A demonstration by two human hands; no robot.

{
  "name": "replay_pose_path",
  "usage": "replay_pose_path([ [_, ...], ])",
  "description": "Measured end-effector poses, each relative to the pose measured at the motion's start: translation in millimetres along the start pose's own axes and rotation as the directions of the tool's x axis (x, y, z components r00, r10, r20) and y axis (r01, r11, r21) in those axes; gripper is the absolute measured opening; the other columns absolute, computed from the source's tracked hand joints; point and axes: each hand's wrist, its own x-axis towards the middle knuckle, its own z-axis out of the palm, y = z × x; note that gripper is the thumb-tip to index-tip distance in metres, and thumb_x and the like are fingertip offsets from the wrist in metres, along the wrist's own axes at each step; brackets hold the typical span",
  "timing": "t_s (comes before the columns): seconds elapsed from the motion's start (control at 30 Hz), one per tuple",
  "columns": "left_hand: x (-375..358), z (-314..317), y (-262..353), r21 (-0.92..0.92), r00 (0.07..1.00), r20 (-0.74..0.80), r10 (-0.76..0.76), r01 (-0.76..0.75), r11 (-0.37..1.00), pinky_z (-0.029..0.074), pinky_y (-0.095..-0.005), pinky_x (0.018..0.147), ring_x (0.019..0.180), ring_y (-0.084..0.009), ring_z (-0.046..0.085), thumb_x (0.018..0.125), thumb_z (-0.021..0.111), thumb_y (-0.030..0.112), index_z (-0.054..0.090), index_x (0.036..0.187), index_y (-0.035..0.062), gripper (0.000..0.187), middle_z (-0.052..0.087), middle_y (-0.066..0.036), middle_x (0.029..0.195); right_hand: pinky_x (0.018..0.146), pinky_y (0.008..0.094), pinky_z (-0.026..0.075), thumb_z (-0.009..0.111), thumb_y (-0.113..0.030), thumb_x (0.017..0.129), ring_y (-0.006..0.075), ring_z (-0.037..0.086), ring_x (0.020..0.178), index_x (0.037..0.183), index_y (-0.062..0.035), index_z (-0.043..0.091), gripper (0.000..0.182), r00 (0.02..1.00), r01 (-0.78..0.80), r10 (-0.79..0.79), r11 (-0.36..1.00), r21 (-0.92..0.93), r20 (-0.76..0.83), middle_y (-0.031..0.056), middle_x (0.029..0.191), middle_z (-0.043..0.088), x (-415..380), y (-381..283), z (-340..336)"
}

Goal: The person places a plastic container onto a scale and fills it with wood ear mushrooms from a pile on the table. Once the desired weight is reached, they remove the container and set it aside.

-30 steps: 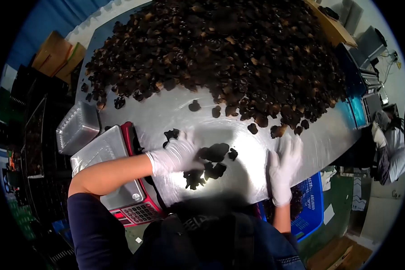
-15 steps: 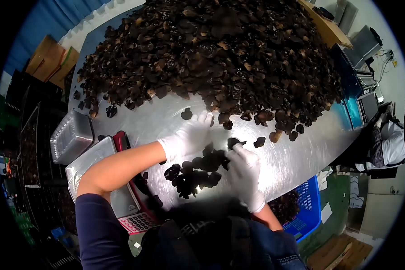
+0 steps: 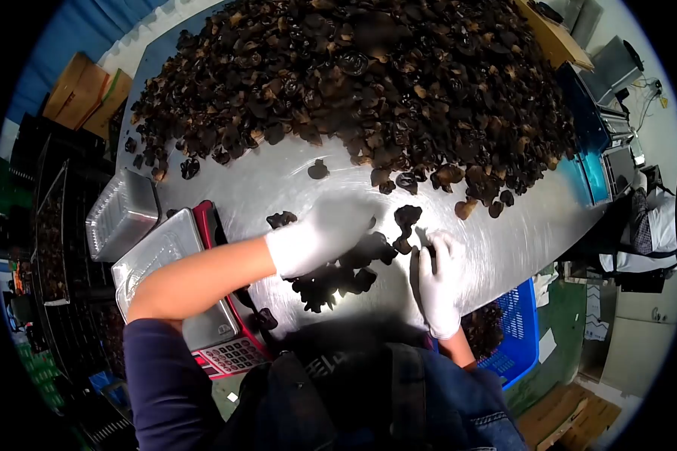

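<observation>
My left hand, in a white glove, hovers over the small group of dark mushroom-like pieces on the metal table; its fingers are smeared by motion. To the right, my right hand, also white-gloved, has its fingers bent near the tabletop, with a dark bit by the fingertips that I cannot make out. Between the hands lie a few dark pieces. A large heap of the same dark pieces covers the far part of the table.
A red scale with a clear tray and stacked clear plastic boxes stand at the left. At the lower right is a blue basket holding dark pieces. Another person is at the far right.
My left hand has moved right and down over the small group. My right hand has moved right, away from it, and dark pieces now lie between the hands.
</observation>
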Motion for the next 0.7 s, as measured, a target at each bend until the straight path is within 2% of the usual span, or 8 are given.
replay_pose_path([
  [0.1,38.4,14.3,-6.4,0.21,0.927,-0.338,0.161,-0.092,0.973,0.054,-0.0374,0.078,0.094,-0.0321,0.06,0.073,0.068,0.006,0.06,0.108,0.0008,0.037,0.058,-0.015,0.105,0.086,0.0415,0.045,0.07,-0.01,0.081,0.0339,0.056,0.096,0.117,-0.0049,0.061,0.037,0.999,-0.038,0.038,0.999,-0.031,0.016,0.0153,0.109,0.059,25.0,1.4,12.2],
  [0.23,63.5,21.0,-11.5,0.312,0.992,-0.108,-0.069,0.1,0.945,0.055,-0.0364,0.078,0.098,-0.0314,0.061,0.066,0.07,-0.002,0.06,0.105,0.0006,0.039,0.056,-0.015,0.107,0.086,0.0402,0.042,0.071,-0.01,0.079,0.0297,0.056,0.099,0.109,-0.0071,0.064,0.031,0.956,0.195,-0.2,0.98,0.047,0.212,0.0097,0.1,0.064,28.0,-9.6,24.3],
  [0.27,54.1,12.4,-12.5,0.163,0.997,-0.042,-0.062,0.068,0.984,0.055,-0.0365,0.078,0.096,-0.0304,0.063,0.071,0.068,0.001,0.062,0.098,0.0022,0.028,0.059,-0.015,0.105,0.085,0.0408,0.044,0.07,-0.009,0.078,0.0281,0.058,0.096,0.104,-0.0082,0.066,0.026,0.874,0.306,-0.208,0.938,-0.165,0.439,0.0085,0.103,0.065,6.4,-10.7,34.8],
  [0.33,36.2,41.7,-35.2,0.174,0.99,-0.127,-0.057,0.079,0.981,0.055,-0.0369,0.076,0.09,-0.0305,0.066,0.075,0.067,0.003,0.065,0.091,0.0035,0.016,0.062,-0.015,0.097,0.08,0.0396,0.046,0.069,-0.005,0.078,0.0272,0.061,0.088,0.099,-0.0086,0.068,0.021,0.783,0.411,-0.506,0.857,0.31,0.361,0.0088,0.098,0.067,16.9,-55.8,-3.9],
  [0.4,11.0,30.7,-32.6,0.103,0.965,-0.248,0.086,-0.062,0.993,0.055,-0.0372,0.073,0.082,-0.0319,0.067,0.077,0.067,0.008,0.066,0.087,0.0042,0.01,0.063,-0.014,0.088,0.078,0.0384,0.047,0.068,-0.003,0.079,0.0271,0.061,0.086,0.097,-0.0081,0.069,0.019,0.865,0.366,-0.423,0.9,0.238,0.27,0.0091,0.094,0.067,26.2,-38.4,-8.9],
  [0.47,-0.6,29.2,-28.3,0.264,0.999,-0.044,-0.029,0.04,0.964,0.055,-0.038,0.072,0.079,-0.0317,0.066,0.079,0.066,0.013,0.067,0.085,0.0043,0.01,0.063,-0.014,0.085,0.069,0.0388,0.051,0.063,-0.001,0.081,0.0268,0.065,0.076,0.092,-0.0039,0.069,0.014,0.992,0.119,-0.125,0.977,0.176,0.019,0.0098,0.087,0.067,38.9,-9.3,-3.7],
  [0.57,-2.0,23.7,-28.5,0.256,0.997,-0.043,-0.056,0.066,0.964,0.054,-0.0386,0.071,0.079,-0.0302,0.067,0.081,0.066,0.018,0.067,0.084,0.0048,0.014,0.063,-0.013,0.085,0.07,0.0377,0.051,0.069,-0.008,0.079,0.0295,0.064,0.076,0.091,-0.0026,0.07,0.013,0.956,-0.134,0.098,0.984,0.117,0.275,0.0125,0.084,0.064,57.0,22.0,17.9],
  [0.7,24.8,14.9,-15.8,0.448,0.969,-0.228,-0.095,0.191,0.874,0.054,-0.0388,0.074,0.084,-0.0301,0.065,0.08,0.063,0.014,0.068,0.088,0.0052,0.013,0.063,-0.012,0.087,0.071,0.0434,0.05,0.069,-0.015,0.077,0.0353,0.063,0.074,0.079,-0.0015,0.065,0.015,0.875,0.063,-0.038,0.997,-0.036,0.483,0.017,0.077,0.064,80.7,21.2,16.9],
])
